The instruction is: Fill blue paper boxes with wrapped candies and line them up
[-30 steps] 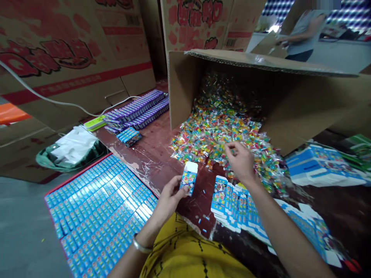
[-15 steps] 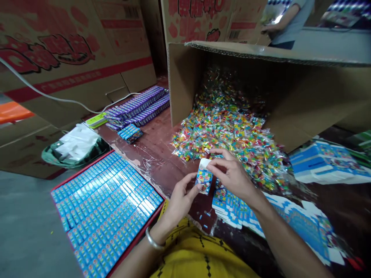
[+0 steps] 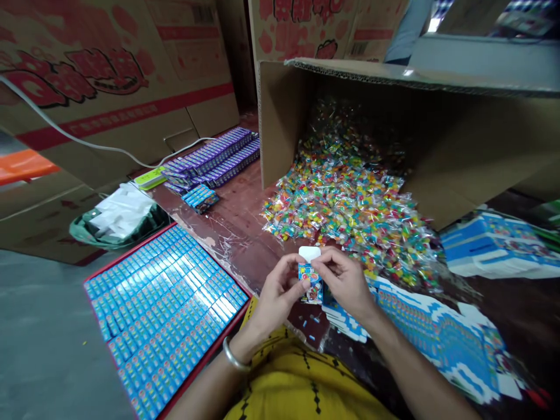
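Observation:
Between my hands is a small blue printed candy box (image 3: 311, 287), upright, its white top flap raised. My left hand (image 3: 280, 291) grips its left side, with the thumb across the front. At the upper right edge, my right hand (image 3: 343, 283) pinches the box near the flap. Just beyond lie many clear packets of coloured candy (image 3: 341, 198), spilling from a large cardboard carton (image 3: 277, 122) on its side. Flat blue-and-white box blanks (image 3: 411, 315) fan out under and beside my right forearm.
At left, a red-edged tray holds rows of filled blue boxes (image 3: 170, 309). Behind it are a green bag with white papers (image 3: 122, 216), stacked purple boxes (image 3: 214, 157) and a few blue boxes (image 3: 200, 198). More blanks (image 3: 499, 242) stand at right. A person's sleeve (image 3: 405, 32) shows behind the carton.
My left fingers have come up to the box's top edge, and my right hand has lowered onto its right side. The flap now stands upright. The person behind has mostly left view.

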The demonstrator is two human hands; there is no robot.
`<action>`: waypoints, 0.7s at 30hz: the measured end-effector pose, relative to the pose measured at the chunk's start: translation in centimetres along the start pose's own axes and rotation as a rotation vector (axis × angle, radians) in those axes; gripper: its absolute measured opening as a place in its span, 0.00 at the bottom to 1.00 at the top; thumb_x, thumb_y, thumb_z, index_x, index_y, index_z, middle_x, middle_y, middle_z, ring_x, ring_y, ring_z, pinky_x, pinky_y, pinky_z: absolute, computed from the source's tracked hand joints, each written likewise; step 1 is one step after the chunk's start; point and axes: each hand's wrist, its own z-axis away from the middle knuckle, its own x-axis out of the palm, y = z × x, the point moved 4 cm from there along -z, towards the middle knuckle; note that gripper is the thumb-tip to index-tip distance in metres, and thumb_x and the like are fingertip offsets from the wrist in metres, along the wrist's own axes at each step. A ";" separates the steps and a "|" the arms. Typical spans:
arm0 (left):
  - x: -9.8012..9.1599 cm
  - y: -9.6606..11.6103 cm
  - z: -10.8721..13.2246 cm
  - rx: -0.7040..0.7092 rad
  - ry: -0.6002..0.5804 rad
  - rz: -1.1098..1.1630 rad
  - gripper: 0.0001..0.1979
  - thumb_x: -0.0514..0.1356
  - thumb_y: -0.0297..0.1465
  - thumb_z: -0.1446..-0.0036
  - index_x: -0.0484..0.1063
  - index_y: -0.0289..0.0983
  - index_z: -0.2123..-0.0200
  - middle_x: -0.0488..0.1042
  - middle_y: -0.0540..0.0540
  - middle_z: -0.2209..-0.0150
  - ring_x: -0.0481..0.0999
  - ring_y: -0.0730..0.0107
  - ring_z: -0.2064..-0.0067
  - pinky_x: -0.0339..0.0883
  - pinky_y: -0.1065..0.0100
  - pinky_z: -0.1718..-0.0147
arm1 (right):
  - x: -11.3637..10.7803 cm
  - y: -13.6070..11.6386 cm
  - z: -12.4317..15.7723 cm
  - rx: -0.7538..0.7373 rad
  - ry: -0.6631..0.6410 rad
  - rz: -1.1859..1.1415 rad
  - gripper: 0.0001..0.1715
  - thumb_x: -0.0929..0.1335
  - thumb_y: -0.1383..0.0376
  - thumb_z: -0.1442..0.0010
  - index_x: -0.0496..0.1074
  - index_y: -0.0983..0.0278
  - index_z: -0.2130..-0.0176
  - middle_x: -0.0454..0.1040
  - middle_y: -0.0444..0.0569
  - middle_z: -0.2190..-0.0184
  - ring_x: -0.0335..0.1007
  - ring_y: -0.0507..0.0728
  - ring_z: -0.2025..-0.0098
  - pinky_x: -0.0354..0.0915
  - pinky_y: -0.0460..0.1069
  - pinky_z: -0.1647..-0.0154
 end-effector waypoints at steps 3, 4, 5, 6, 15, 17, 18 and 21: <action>-0.3 0.3 -0.1 0.039 0.057 0.015 0.18 0.64 0.32 0.44 0.64 0.40 0.52 0.72 0.46 0.58 0.72 0.71 0.60 0.65 0.73 0.64 | 0.1 -0.2 -0.2 0.011 0.059 -0.093 0.05 0.69 0.62 0.40 0.70 0.60 0.64 0.75 0.48 0.59 0.74 0.55 0.60 0.70 0.49 0.59; -0.4 0.4 -0.1 0.043 0.078 0.029 0.19 0.65 0.32 0.44 0.63 0.40 0.52 0.72 0.46 0.57 0.72 0.71 0.60 0.65 0.73 0.64 | 0.2 -0.2 -0.2 0.016 0.083 -0.125 0.08 0.70 0.62 0.41 0.69 0.59 0.60 0.76 0.47 0.60 0.74 0.56 0.59 0.70 0.50 0.58; -0.4 0.4 -0.1 0.039 0.093 0.048 0.19 0.65 0.32 0.45 0.62 0.41 0.53 0.73 0.46 0.57 0.73 0.71 0.60 0.65 0.73 0.65 | 0.2 -0.3 -0.3 0.013 0.096 -0.139 0.12 0.71 0.63 0.41 0.68 0.58 0.56 0.76 0.47 0.60 0.74 0.56 0.58 0.70 0.51 0.56; -0.4 0.4 -0.1 0.031 0.100 0.067 0.20 0.66 0.33 0.45 0.61 0.41 0.53 0.73 0.47 0.57 0.73 0.72 0.61 0.66 0.73 0.66 | 0.2 -0.4 -0.3 0.000 0.089 -0.133 0.15 0.71 0.63 0.42 0.68 0.58 0.55 0.76 0.47 0.60 0.74 0.57 0.57 0.69 0.53 0.53; -0.6 0.3 0.7 0.060 0.162 -0.059 0.19 0.64 0.32 0.43 0.60 0.42 0.52 0.71 0.47 0.58 0.74 0.71 0.60 0.69 0.71 0.63 | 0.2 -0.4 -1.6 0.148 -0.074 -0.204 0.11 0.74 0.58 0.47 0.73 0.62 0.68 0.77 0.48 0.66 0.74 0.56 0.62 0.70 0.51 0.59; -0.7 0.4 0.8 0.080 0.163 -0.143 0.19 0.62 0.31 0.42 0.61 0.42 0.50 0.71 0.46 0.56 0.74 0.68 0.55 0.69 0.68 0.58 | 0.0 -0.3 -1.9 0.215 -0.115 -0.187 0.12 0.75 0.58 0.49 0.74 0.63 0.67 0.77 0.47 0.68 0.74 0.55 0.64 0.70 0.50 0.61; -0.8 0.4 0.9 0.084 0.154 -0.173 0.19 0.62 0.31 0.41 0.61 0.43 0.49 0.71 0.46 0.55 0.73 0.67 0.54 0.69 0.66 0.56 | -0.1 -0.3 -2.0 0.234 -0.130 -0.178 0.12 0.75 0.58 0.49 0.75 0.63 0.68 0.77 0.47 0.69 0.73 0.55 0.65 0.69 0.50 0.62; -0.8 0.3 0.9 0.070 0.109 -0.210 0.21 0.61 0.32 0.41 0.60 0.44 0.46 0.71 0.44 0.53 0.73 0.65 0.53 0.70 0.64 0.55 | -0.4 0.0 -2.4 0.264 -0.172 -0.187 0.12 0.75 0.58 0.48 0.75 0.65 0.71 0.77 0.46 0.71 0.72 0.54 0.67 0.68 0.49 0.63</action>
